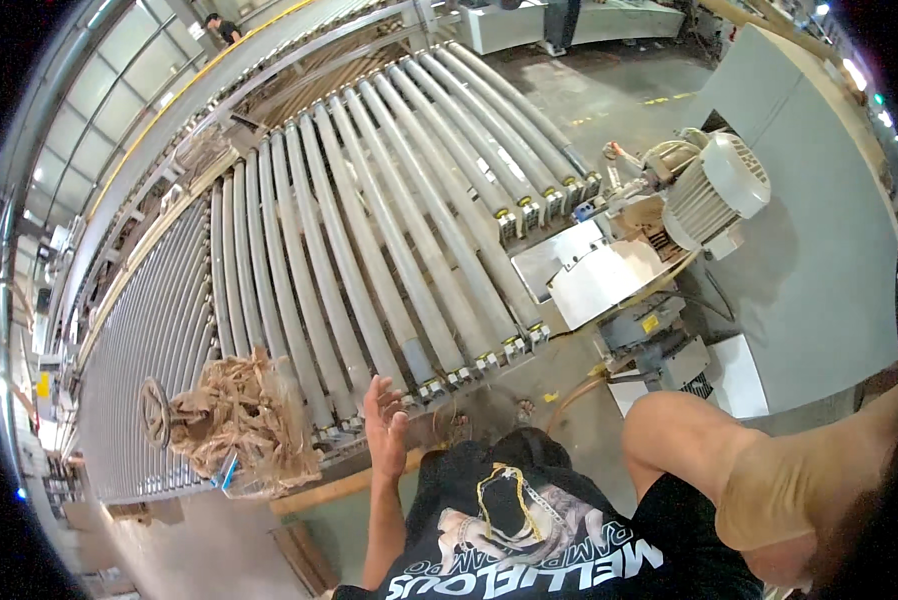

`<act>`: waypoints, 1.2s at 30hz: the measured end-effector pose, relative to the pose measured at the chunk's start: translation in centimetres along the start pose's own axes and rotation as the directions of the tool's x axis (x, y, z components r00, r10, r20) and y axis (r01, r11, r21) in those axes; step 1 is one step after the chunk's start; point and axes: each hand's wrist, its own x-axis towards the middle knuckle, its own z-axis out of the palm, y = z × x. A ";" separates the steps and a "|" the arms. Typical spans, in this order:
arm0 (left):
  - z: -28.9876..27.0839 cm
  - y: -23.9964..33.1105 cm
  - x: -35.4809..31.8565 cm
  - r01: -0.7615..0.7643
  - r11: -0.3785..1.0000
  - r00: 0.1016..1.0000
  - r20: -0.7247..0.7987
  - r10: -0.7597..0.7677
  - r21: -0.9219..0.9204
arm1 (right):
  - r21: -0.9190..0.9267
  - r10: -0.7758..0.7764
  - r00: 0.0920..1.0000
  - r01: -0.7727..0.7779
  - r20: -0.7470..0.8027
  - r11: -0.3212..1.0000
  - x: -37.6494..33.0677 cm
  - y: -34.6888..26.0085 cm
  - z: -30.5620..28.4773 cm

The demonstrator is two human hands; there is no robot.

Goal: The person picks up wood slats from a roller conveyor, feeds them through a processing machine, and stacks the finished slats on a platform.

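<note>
My left hand (384, 425) is raised at the near edge of a roller conveyor (369, 230). Its fingers are apart and nothing is in them; I cannot tell whether it touches a roller. My bent right arm (674, 440) fills the lower right and runs out toward the rim, so the right hand itself does not show. Left of my left hand sits a heap of crumpled brown paper (249, 420), beside a round handwheel (155, 412).
A grey finned motor (719, 195) stands at the right with a white metal cover (604, 280), cables and a large grey panel (819, 220). More narrow rollers (154, 340) run at the left. Another person (225, 28) is at the far upper left.
</note>
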 end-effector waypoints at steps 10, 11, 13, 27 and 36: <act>0.1 -0.3 -3.4 0.035 0.994 0.996 -0.088 -0.026 0.102 | 0.090 0.013 1.000 -0.012 -0.008 0.996 -0.9 2.5 -1.0; 0.0 -0.4 -3.4 0.034 0.994 0.996 -0.090 -0.025 0.102 | 0.089 0.009 1.000 -0.009 -0.004 0.996 -0.8 2.3 -1.0; -0.4 -0.4 -3.2 0.026 0.999 0.996 -0.084 -0.022 0.046 | 0.084 0.011 1.000 -0.011 -0.004 0.996 -1.1 2.4 -0.6; -0.7 -2.2 0.6 0.034 0.999 0.999 0.000 -0.034 0.020 | -0.067 0.015 1.000 -0.016 -0.011 0.998 -1.2 0.5 2.5; 1.5 -3.8 4.3 -0.001 1.000 0.992 0.127 0.004 -0.021 | -0.160 -0.007 1.000 0.003 -0.023 0.987 -1.4 -0.9 4.6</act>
